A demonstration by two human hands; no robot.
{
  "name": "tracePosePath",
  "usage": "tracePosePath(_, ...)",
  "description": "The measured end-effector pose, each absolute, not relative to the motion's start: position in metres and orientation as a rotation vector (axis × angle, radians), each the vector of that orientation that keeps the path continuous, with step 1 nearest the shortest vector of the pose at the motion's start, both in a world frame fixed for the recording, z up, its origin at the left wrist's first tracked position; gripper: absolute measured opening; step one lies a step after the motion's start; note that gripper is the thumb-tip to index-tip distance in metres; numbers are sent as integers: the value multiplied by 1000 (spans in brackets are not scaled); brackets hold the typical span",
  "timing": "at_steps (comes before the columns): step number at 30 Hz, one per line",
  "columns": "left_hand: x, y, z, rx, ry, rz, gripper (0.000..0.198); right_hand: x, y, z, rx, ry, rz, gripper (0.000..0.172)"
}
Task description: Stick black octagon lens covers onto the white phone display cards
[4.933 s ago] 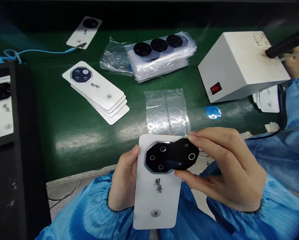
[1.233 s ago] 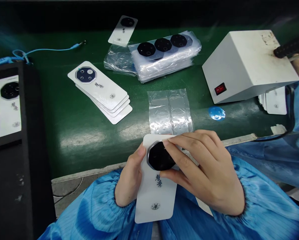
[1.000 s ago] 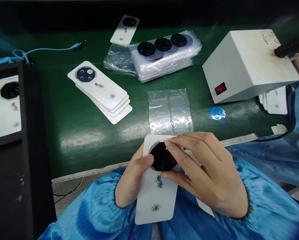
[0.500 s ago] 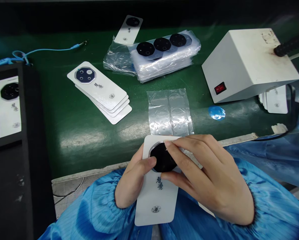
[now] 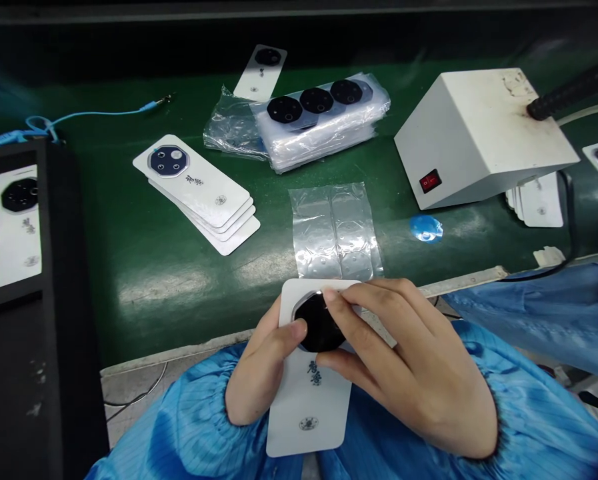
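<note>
A white phone back cover [image 5: 306,403] with dark printed characters is held upright in front of me, close to the bench edge. My left hand [image 5: 259,367] grips its left side, thumb pressing the rim of the black octagonal camera lens plate [image 5: 319,323] near the top. The left fingers behind the cover are hidden. My right hand [image 5: 409,363] is closed around the right side of that plate, with fingertips at its top and bottom edges. Just beyond the cover lies a clear plastic film sheet [image 5: 331,223] with round outlines.
Stacked white back covers [image 5: 213,190] lie left on the green bench [image 5: 179,300]. A plastic-wrapped bundle [image 5: 323,133] bears black lens plates. At right stand a white switch box [image 5: 479,133] and a blue film disc [image 5: 426,228]. A black tray [image 5: 53,267] borders the left.
The view has shifted slightly, so the bench items sit a little lower and further left. Both hands keep nearly the same hold on the cover and lens plate.
</note>
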State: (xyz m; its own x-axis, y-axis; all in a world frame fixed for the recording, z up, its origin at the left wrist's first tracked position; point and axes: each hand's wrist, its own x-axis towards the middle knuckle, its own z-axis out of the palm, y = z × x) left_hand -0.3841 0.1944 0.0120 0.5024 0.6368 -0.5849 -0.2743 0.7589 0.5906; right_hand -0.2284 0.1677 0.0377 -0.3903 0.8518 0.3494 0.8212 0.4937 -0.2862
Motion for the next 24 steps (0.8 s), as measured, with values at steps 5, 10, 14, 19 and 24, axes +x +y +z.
tracePosePath(5, -384, 194, 13, 435, 900, 584, 46, -228, 169, 35, -1374, -2248, 97, 42)
tracePosePath(10, -382, 193, 13, 422, 888, 612, 49, -226, 170, 33, -1361, -2208, 79, 42)
tracePosePath(14, -385, 194, 13, 401, 807, 600, 47, -224, 169, 33, -1372, -2198, 130, 42)
tracePosePath(19, -394, 193, 10, 389, 760, 517, 46, -223, 170, 34, -1382, -2181, 144, 40)
tracePosePath(24, -395, 191, 11, 407, 731, 553, 43, -222, 171, 38, -1353, -2206, 130, 42)
